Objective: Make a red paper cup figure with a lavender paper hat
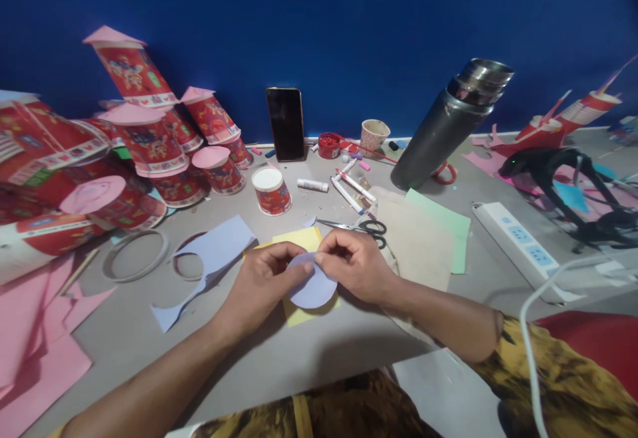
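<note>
1. Head view: left hand [254, 285] and right hand [359, 269], fingers pinched narrow on the upper edge of the purple paper circle [313, 289].
2. Circle is held between both hands, above yellow paper [298, 316] on the grey table [259, 371]; gap to the paper, can't tell.
3. Left of the left hand: cut purple sheet [224, 246], partly over a ring [187, 266]; grey ring [110, 266] farther left, then pink paper [37, 365].
4. Just beyond the right hand: open scissors [373, 226], close in; beige sheet [423, 235] on green paper [461, 242] to the right.
5. Beyond circle: short red cup [272, 197], glue stick [312, 185], markers [359, 187], upright phone [286, 125].
6. Dark flask [438, 142] appears tilted, far right of phone.
7. Cups with pink tops [149, 145] crowd left side.
8. White cable [529, 345] crosses in front of right sleeve [558, 385]; power strip [518, 242] behind.
</note>
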`<state>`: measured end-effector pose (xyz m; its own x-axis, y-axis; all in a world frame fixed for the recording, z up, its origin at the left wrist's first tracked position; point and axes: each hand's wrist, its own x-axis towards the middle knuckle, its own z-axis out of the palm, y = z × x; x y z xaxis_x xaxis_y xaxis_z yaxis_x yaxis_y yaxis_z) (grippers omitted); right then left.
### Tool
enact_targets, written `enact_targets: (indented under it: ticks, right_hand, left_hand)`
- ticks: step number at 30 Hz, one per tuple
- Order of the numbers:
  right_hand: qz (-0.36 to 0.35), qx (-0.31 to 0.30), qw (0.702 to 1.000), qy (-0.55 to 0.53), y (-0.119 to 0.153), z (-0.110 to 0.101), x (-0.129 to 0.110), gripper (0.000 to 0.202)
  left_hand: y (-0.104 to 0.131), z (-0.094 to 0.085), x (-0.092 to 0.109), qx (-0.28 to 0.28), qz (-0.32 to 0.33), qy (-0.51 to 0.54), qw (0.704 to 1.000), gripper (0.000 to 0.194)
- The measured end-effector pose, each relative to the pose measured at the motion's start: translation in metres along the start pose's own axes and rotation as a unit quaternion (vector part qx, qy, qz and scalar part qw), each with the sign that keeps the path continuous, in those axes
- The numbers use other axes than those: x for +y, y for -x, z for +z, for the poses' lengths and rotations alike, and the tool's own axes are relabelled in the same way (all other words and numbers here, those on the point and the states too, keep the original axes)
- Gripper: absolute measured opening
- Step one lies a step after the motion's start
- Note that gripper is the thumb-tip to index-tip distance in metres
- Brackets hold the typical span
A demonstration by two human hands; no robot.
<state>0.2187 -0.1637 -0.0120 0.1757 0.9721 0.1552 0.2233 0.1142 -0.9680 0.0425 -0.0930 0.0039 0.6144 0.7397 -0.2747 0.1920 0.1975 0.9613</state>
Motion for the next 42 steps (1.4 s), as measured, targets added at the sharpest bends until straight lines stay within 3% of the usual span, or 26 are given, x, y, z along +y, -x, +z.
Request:
enact_targets:
  ticks: [3,7,10,13,15,17,19,21,25,28,30,32,34,37,39,42]
  right_hand:
    - [-0.097,0.019,0.993,0.064,0.001,0.001,0.002,0.013]
    - [-0.159,0.027,0.983,0.088,0.002,0.001,0.004,0.007]
    - [-0.145,0.042,0.986,0.073,0.003,-0.002,0.003,0.005]
    - [-0.134,0.061,0.987,0.058,0.003,-0.007,-0.002,0.005]
    - [-0.075,0.043,0.996,0.037,0.003,-0.010,-0.005,0.010]
    - [0.035,-0.016,0.999,-0.022,0.003,-0.011,-0.006,0.012]
    - [0.143,-0.089,0.979,-0.119,0.002,-0.010,-0.003,0.018]
    - [0.208,-0.138,0.940,-0.231,0.001,-0.006,0.002,0.033]
    - [0.269,-0.138,0.878,-0.370,-0.002,0.004,0.014,0.051]
    - [0.293,-0.101,0.869,-0.385,-0.004,0.007,0.016,0.049]
    - [0.282,-0.085,0.883,-0.365,-0.005,0.006,0.014,0.045]
    - [0.254,-0.086,0.910,-0.316,-0.006,0.002,0.011,0.039]
    - [0.223,-0.100,0.933,-0.263,-0.006,-0.003,0.007,0.033]
    - [0.193,-0.131,0.947,-0.222,-0.005,-0.009,0.001,0.027]
    - [0.182,-0.152,0.950,-0.201,-0.005,-0.011,0.000,0.024]
    - [0.169,-0.158,0.959,-0.163,-0.006,-0.011,0.001,0.022]
  left_hand:
    - [0.000,0.001,0.000,0.008,0.049,-0.058,0.997,0.021]
    - [-0.001,0.000,-0.005,0.065,0.216,-0.176,0.958,0.012]
    - [-0.002,-0.005,-0.008,0.112,0.366,-0.274,0.882,0.014]
    - [-0.003,-0.015,-0.008,0.135,0.480,-0.385,0.777,0.014]
    - [-0.004,-0.021,-0.007,0.141,0.526,-0.442,0.713,0.011]
    - [-0.004,-0.025,-0.005,0.149,0.546,-0.478,0.671,0.011]
    - [-0.004,-0.027,-0.003,0.149,0.547,-0.500,0.654,0.015]
    - [-0.003,-0.027,-0.003,0.142,0.545,-0.512,0.649,0.020]
    - [-0.004,-0.026,-0.007,0.125,0.545,-0.519,0.646,0.026]
    - [-0.006,-0.025,-0.012,0.121,0.537,-0.514,0.658,0.030]
    - [-0.005,-0.025,-0.012,0.104,0.502,-0.501,0.697,0.038]
    - [-0.003,-0.028,-0.009,0.051,0.431,-0.465,0.771,0.061]
    - [0.000,-0.032,-0.004,-0.036,0.330,-0.386,0.861,0.081]
    - [0.001,-0.037,0.005,-0.133,0.155,-0.172,0.964,0.073]
    - [-0.002,-0.036,0.008,-0.126,0.058,-0.029,0.990,0.061]
    - [-0.008,-0.028,0.008,-0.097,-0.036,0.078,0.992,0.052]
